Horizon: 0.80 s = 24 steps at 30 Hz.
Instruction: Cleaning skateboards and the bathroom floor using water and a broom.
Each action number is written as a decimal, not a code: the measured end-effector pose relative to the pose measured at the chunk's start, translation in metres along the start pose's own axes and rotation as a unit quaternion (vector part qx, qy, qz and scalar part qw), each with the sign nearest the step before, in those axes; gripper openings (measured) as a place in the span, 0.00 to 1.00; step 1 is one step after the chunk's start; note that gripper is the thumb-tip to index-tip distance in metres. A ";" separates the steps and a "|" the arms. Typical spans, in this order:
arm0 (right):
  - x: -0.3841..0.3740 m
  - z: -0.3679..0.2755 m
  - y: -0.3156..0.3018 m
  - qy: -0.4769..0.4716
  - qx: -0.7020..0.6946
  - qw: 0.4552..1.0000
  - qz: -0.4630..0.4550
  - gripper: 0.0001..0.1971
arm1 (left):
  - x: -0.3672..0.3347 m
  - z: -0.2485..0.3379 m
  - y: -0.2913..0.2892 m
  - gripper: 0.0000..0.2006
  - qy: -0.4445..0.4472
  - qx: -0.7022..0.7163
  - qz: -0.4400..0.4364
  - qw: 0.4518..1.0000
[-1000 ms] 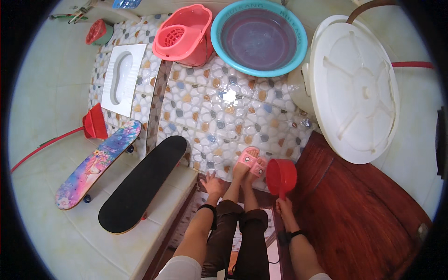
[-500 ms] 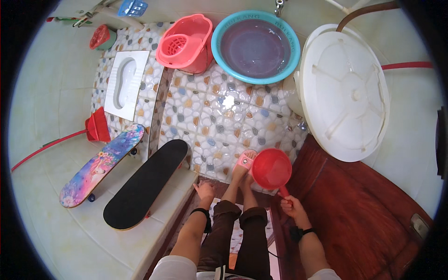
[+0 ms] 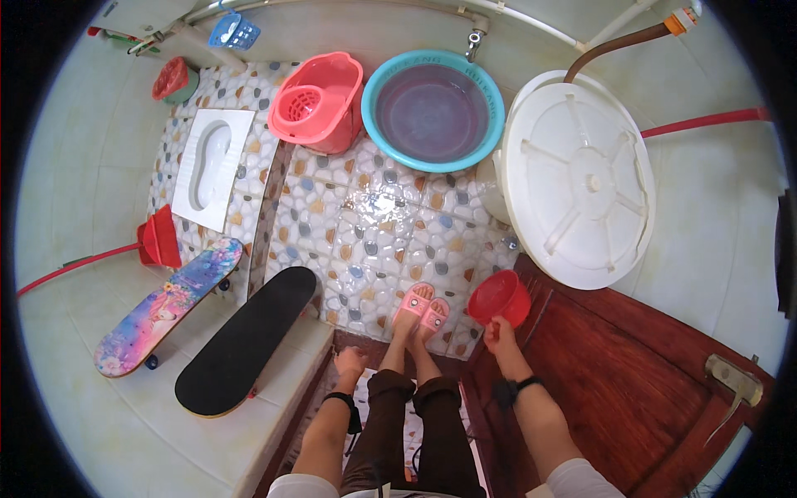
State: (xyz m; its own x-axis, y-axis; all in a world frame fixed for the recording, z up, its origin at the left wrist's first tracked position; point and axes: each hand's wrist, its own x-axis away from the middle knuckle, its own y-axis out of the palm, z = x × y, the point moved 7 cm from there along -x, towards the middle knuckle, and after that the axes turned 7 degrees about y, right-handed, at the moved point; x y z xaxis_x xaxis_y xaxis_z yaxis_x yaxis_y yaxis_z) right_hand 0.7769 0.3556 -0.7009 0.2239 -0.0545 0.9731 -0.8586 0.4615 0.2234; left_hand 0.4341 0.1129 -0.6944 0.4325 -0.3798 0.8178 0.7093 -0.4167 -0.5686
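Observation:
My right hand (image 3: 499, 334) is closed around the handle of a red water dipper (image 3: 501, 297). The dipper is held over the floor beside the wooden door, just right of my feet in pink slippers (image 3: 421, 305). The grip hides most of its handle. My left hand (image 3: 350, 361) hangs by my left leg near the tiled ledge. Its fingers are curled in, and nothing shows in them. Ahead, a large blue basin (image 3: 374, 124) holds greyish water under a metal tap (image 3: 474, 43).
A pink mop bucket (image 3: 340, 124) stands left of the basin. At right are a big lidded white barrel (image 3: 581, 191) and a dark red door (image 3: 614, 365). Two skateboards, one floral (image 3: 170, 307), one black (image 3: 249, 340), lie at left near a squat toilet (image 3: 212, 166) and red dustpan (image 3: 158, 238).
The dipper has swung right, away from my feet, and tilted, so its outer side shows. My left fingers, spread before, have curled in. The whole view has shifted slightly.

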 end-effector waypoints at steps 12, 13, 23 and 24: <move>0.047 0.000 0.013 0.124 -0.096 0.980 -0.126 0.17 | 0.016 -0.009 -0.003 0.13 -0.012 0.065 -0.006 0.998; 0.056 -0.002 0.010 0.122 -0.094 0.980 -0.125 0.17 | 0.016 -0.005 -0.001 0.13 -0.011 0.068 -0.007 0.998; 0.120 0.031 -0.020 0.160 0.167 0.971 -0.058 0.17 | 0.056 -0.028 -0.022 0.13 -0.020 0.108 0.079 0.991; 0.119 0.040 -0.026 0.171 0.188 0.967 -0.034 0.17 | 0.062 -0.039 -0.021 0.14 -0.015 0.108 0.094 0.990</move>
State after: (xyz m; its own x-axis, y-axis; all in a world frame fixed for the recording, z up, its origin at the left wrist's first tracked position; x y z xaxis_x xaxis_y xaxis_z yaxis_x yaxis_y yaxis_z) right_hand 0.8069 0.3016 -0.5882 0.3705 0.2517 0.8941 -0.9288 0.1097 0.3540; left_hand 0.4249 0.0660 -0.6352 0.5816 -0.4085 0.7035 0.7162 -0.1529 -0.6809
